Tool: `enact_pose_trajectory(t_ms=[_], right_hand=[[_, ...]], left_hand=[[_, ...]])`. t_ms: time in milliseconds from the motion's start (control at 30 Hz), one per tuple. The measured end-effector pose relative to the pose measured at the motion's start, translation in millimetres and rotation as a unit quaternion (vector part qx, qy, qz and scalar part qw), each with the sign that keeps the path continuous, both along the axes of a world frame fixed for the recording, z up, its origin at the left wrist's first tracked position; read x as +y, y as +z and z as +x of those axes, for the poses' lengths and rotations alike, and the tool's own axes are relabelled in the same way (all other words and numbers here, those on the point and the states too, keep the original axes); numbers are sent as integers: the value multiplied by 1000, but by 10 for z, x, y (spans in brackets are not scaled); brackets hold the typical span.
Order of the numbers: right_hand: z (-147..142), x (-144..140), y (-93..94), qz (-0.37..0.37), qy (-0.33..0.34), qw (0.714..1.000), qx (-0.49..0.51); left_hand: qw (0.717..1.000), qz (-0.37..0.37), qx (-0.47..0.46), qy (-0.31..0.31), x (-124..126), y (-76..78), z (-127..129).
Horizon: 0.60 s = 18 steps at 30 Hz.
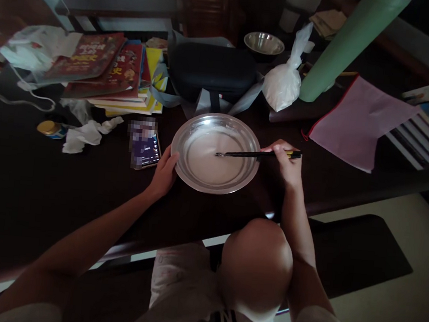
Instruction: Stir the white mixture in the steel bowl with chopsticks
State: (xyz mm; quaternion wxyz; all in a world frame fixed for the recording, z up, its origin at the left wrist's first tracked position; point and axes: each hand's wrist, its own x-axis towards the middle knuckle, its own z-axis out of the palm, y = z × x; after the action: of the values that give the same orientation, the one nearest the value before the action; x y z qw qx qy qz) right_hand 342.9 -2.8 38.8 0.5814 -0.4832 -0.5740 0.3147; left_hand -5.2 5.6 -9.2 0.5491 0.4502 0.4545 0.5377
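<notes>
On the dark counter [28,185], the left hand [164,174] rests against the left rim of the pan [252,157], its fingers curled loosely on the edge. The pan is round, shallow and metal, sitting mid-counter just right of a phone [145,145], and it holds a thin pale, milky liquid. The right hand [287,162] has its fingers closed around dark chopsticks [252,155], whose tips dip into the liquid. Farther back stand a tied white bag [283,82] and a small steel bowl [264,43].
</notes>
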Motion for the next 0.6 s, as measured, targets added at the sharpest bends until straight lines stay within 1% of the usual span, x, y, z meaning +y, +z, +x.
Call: enact_pose_trajectory(t_ms=[67, 200, 233, 367, 533, 600], right_hand=[[5, -1, -5, 0, -7, 1000, 8], [0, -4, -13, -1, 41, 999, -6], [0, -4, -13, 1, 41, 999, -6], [5, -7, -11, 10, 5, 1000, 26], [3, 4, -17, 2, 49, 999, -11], [13, 7, -24, 5, 34, 999, -9]], left_hand=[[1000, -1, 0, 0, -2, 10, 1], [1000, -5, 1, 0, -2, 21, 4], [1000, -4, -1, 1, -1, 21, 6], [1000, 3, -3, -4, 6, 6, 8], [1000, 17, 9, -8, 14, -17, -6], [1000, 17, 12, -10, 14, -14, -5]])
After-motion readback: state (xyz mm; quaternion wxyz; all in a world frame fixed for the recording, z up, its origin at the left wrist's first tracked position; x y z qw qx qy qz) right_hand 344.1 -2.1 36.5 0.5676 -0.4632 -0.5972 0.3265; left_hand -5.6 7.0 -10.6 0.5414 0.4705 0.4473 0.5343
